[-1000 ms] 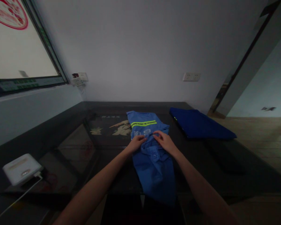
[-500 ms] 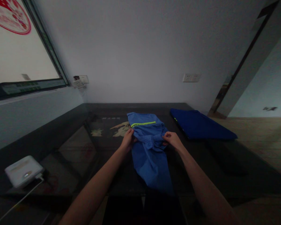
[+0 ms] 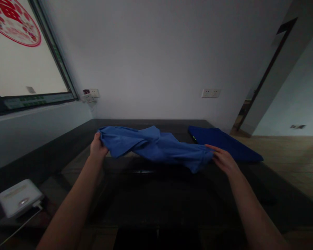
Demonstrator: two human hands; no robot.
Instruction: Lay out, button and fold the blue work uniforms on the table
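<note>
A blue garment (image 3: 156, 146) stretches sideways between my two hands, bunched and creased, held up over the dark tabletop. Its exact kind is hard to make out in these folds. My left hand (image 3: 97, 147) is closed around its left end. At the other end, my right hand (image 3: 223, 158) pinches the cloth between thumb and fingers. The yellow-green stripe on the garment is out of sight.
To the right on the dark table (image 3: 156, 198) lies a folded darker blue cloth (image 3: 221, 142). A white box (image 3: 21, 198) with a cable stands at the left. Wall sockets (image 3: 210, 93) are behind the table, and a window (image 3: 18, 66) is at the left.
My hands have moved far apart, left and right. The garment, which lay lengthwise toward me with its stripe showing, is now lifted and spread crosswise.
</note>
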